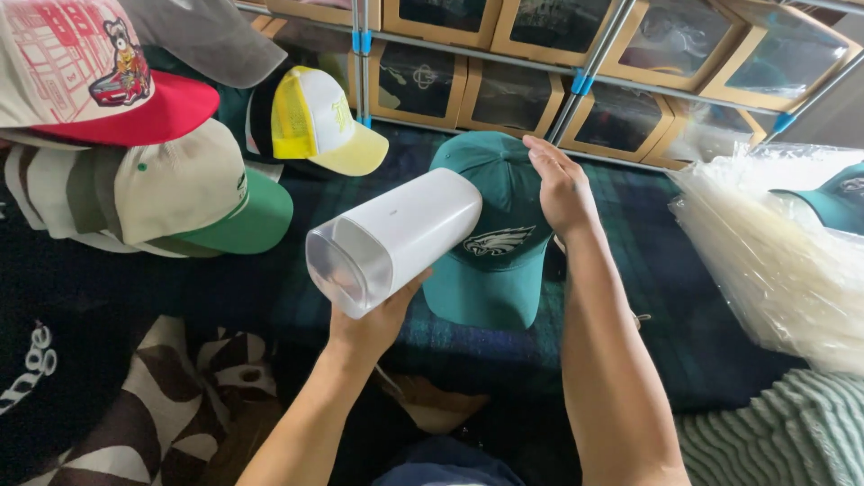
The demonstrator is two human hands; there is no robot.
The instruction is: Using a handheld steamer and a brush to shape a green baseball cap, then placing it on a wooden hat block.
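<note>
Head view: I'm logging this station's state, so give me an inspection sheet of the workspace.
Surface: dark plaid cloth.
Job's things: white device with clear end, held over green cap.
Clutter: cap pile, yellow cap, plastic bags.
Grippers: left hand grips the device from below; right hand rests on the green cap's crown.
Cables: nothing seen.
Surroundings: windowed boxes on a metal rack.

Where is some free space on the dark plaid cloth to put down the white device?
Bare plaid cloth lies right of the right hand, up to the clear bag stack. A smaller patch lies below the green-brimmed cap, beside the white device. The upper left is crowded with caps.
</note>
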